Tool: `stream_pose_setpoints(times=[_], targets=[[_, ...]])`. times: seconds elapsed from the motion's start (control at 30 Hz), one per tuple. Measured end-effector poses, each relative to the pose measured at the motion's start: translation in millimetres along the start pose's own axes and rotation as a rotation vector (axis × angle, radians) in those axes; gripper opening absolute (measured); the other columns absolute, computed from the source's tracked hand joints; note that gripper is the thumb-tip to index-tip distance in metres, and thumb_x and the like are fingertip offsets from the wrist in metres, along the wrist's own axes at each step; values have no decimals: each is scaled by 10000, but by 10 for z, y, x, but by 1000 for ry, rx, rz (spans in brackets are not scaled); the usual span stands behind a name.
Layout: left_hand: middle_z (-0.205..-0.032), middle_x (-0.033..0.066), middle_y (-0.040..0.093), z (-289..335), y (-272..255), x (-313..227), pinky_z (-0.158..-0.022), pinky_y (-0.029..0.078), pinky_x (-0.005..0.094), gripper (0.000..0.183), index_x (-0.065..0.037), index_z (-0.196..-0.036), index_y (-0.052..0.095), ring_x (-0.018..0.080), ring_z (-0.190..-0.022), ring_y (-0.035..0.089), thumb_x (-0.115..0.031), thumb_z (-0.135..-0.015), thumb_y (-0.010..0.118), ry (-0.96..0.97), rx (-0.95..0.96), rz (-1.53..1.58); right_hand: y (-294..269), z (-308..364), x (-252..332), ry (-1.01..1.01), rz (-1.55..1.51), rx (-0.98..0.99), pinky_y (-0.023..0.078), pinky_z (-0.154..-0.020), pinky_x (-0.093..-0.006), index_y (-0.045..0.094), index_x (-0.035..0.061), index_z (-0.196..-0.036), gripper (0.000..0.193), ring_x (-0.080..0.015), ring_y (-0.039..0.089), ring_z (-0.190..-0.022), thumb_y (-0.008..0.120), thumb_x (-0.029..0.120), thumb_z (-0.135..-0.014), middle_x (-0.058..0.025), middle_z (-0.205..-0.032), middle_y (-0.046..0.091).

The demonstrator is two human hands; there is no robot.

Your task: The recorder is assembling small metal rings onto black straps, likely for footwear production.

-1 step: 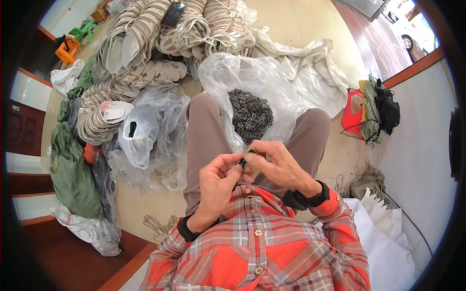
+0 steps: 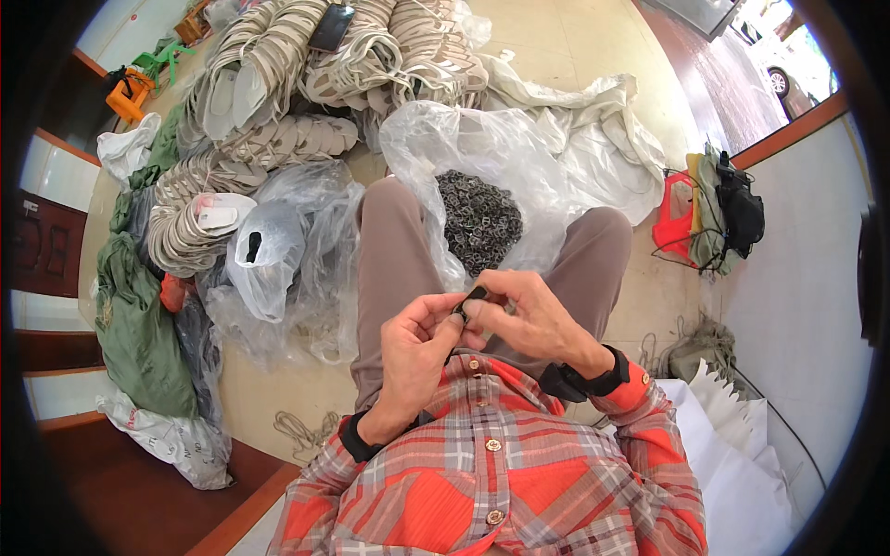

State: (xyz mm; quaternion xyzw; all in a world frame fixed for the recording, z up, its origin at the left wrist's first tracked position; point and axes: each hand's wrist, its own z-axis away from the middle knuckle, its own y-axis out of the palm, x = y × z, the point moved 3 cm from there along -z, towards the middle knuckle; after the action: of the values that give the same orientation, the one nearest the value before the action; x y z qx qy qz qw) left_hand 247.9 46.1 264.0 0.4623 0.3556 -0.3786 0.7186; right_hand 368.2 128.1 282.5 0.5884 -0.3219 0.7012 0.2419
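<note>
My left hand (image 2: pixel 414 345) and my right hand (image 2: pixel 540 321) meet in front of my shirt, between my thighs. Fingers of both pinch a short black strap piece (image 2: pixel 476 294). A small dark buckle-like part seems to sit at its lower end, mostly covered by my fingertips. Just beyond my hands, a heap of small dark metal buckles (image 2: pixel 479 222) lies in an open clear plastic bag (image 2: pixel 422 139) spread between my knees.
Bundles of beige strappy shoe pieces (image 2: pixel 260 74) pile up at the far left, with a phone (image 2: pixel 331 28) on top. Clear plastic bags (image 2: pixel 269 269) lie left of my leg, near green sacks (image 2: pixel 139 334). A red stool (image 2: pixel 675 218) stands by the right wall.
My right fingers have shifted slightly, and the black strap's upper end now shows clearly between both hands. My left hand stays in place.
</note>
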Motion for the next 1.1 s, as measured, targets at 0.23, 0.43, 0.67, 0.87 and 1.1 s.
stream_pose_setpoints(times=[0.23,0.43,0.67,0.87,1.1], targets=[[-925,65,606,35,-37,-102,-795,477,300,190,31,-1036,543,141,-847,586,-99,-914,478,92,-68,-42,-3,-39,-90,-12,65,20,338,-496,-237,544,4,-683,208,-61,429,-538,540,154,-827,-6,-561,496],[-624,-9,385,-143,-255,-272,-724,367,334,304,-128,-685,384,152,-647,407,-272,-948,329,32,298,806,-215,12,-168,170,-164,-179,281,-478,-215,569,9,-673,201,-27,384,-547,546,158,-805,52,-561,460],[-575,-27,322,-130,-217,-246,-665,327,309,336,-146,-646,373,130,-576,343,-291,-945,320,-100,391,1003,-195,76,-302,138,-148,-174,274,-474,-213,527,10,-612,231,-24,370,-539,546,143,-800,55,-551,445],[-573,-31,309,-121,-221,-245,-656,323,301,305,-143,-651,368,124,-572,337,-274,-924,398,-98,306,976,-163,86,-372,148,-187,-180,270,-473,-209,520,18,-607,232,-20,365,-537,542,139,-804,61,-554,443],[-549,-35,269,-119,-301,-189,-603,322,273,311,-150,-634,305,100,-521,303,-83,-859,509,-13,224,666,-122,93,-386,169,-221,-156,269,-470,-210,514,23,-605,234,-20,362,-537,538,138,-808,62,-555,445]])
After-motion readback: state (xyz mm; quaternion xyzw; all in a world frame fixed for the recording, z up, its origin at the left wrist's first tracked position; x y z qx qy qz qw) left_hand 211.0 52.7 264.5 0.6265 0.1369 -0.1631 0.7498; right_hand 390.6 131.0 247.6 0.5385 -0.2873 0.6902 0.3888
